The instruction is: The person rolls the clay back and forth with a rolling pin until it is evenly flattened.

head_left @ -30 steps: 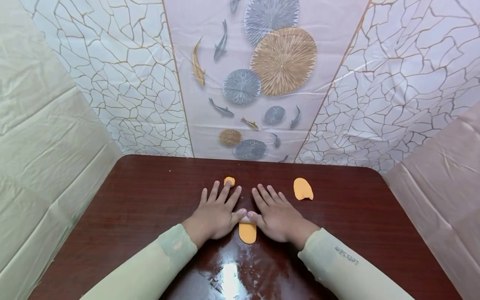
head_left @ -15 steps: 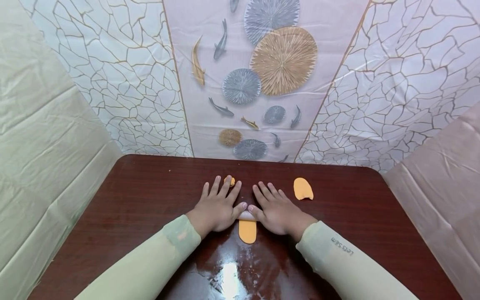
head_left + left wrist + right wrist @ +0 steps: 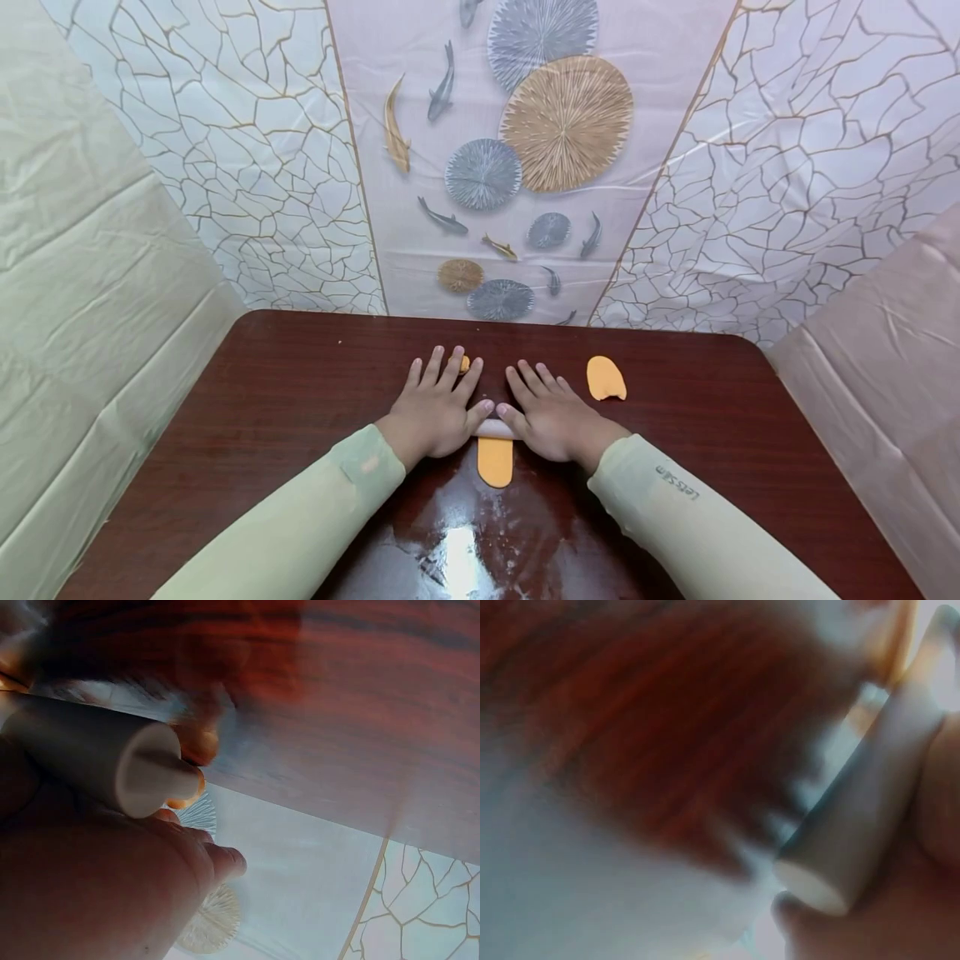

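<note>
A pale rolling pin lies crosswise over the far part of a flat orange strip of clay or dough. My left hand presses on the pin's left part, fingers straight and spread toward the back of the table. On its right part rests my right hand, likewise flat, the two thumb tips nearly meeting above the middle. From the left wrist, the pin shows a round end with a small knob beneath the palm. In the right wrist view, the pin runs under that palm. Both palms hide its ends from the head camera.
A small orange lump sits behind the left fingertips, partly covered by them. Farther right lies a flattened orange piece with a notched edge. The dark, glossy wooden table ends at patterned cloth walls.
Both hands have slid a little away from the body, taking the rolling pin with them. More of the orange strip shows in front of the pin, and the left fingers now cover more of the lump.
</note>
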Available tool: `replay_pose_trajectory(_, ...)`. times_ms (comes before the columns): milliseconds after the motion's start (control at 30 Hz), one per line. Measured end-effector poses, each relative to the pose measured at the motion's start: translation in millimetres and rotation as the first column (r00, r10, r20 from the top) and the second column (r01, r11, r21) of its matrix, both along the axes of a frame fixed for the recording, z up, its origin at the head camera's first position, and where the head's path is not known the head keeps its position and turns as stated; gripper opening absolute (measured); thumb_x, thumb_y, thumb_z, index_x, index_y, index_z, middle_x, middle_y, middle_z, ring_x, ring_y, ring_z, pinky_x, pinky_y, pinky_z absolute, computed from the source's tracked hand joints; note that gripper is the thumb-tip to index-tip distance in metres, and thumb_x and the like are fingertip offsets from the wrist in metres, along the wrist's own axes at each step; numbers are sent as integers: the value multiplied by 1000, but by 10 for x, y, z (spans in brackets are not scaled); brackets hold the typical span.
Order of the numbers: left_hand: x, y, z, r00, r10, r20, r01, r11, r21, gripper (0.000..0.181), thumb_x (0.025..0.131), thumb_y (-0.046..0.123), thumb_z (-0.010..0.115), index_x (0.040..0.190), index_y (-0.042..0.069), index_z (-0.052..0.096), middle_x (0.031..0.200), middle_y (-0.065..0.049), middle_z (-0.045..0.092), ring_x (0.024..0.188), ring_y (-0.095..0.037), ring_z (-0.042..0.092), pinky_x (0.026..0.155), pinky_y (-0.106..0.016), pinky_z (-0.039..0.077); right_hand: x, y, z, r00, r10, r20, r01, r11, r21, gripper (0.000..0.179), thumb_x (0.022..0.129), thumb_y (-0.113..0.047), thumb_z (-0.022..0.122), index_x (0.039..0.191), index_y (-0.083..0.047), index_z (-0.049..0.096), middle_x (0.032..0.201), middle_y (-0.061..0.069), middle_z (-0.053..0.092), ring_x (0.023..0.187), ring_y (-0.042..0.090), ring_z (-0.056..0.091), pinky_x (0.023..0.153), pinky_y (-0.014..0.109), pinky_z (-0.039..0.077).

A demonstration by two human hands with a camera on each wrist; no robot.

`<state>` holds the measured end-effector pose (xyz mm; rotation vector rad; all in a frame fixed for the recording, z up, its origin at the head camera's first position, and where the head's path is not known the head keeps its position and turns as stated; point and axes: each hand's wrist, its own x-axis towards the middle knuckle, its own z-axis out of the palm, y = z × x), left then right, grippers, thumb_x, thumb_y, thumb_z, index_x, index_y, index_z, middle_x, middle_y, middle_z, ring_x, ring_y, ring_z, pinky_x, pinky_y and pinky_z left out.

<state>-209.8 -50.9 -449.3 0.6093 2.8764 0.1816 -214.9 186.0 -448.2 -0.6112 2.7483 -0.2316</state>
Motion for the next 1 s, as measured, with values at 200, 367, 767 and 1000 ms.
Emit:
replay_pose_trajectory(200, -41, 8, -10, 1000, 6, -7, -6, 1000, -20, 78, 118, 68, 19, 183, 27, 9, 191, -12, 2, 177, -44, -3, 142, -67, 5, -48, -11, -7, 1000, -12, 15, 13, 1000, -7, 80, 120, -63, 24, 182, -14, 13, 191, 15, 5, 177, 45, 4, 140, 69, 13)
replay_pose_trajectory(367, -59, 12, -9, 1000, 6, -25, -6, 1000, -24, 77, 119, 66, 20, 183, 25, 12, 191, -13, 4, 177, -44, 0, 142, -66, 7, -80, -13, -15, 1000, -17, 3, 17, 1000, -4, 80, 120, -63, 24, 182, -14, 15, 191, 15, 7, 177, 45, 5, 140, 69, 13)
replay_pose_trajectory(767, -11, -16, -88, 999, -2, -53, 1, 1000, -23, 78, 118, 69, 17, 183, 27, 10, 191, -13, 3, 177, -44, -2, 142, -66, 6, -19, -16, -32, 1000, -12, 3, 12, 1000, -19, 80, 120, -63, 24, 182, -14, 14, 191, 14, 5, 177, 44, 4, 140, 68, 13)
replay_pose_trajectory(1000, 81, -28, -70, 999, -25, -49, 25, 1000, 1, 77, 118, 68, 18, 183, 26, 13, 191, -14, 6, 177, -45, 0, 142, -66, 8, 57, 6, -65, 1000, 3, -11, -3, 1000, -16, 79, 120, -64, 24, 182, -16, 15, 191, 14, 6, 177, 43, 4, 140, 67, 15)
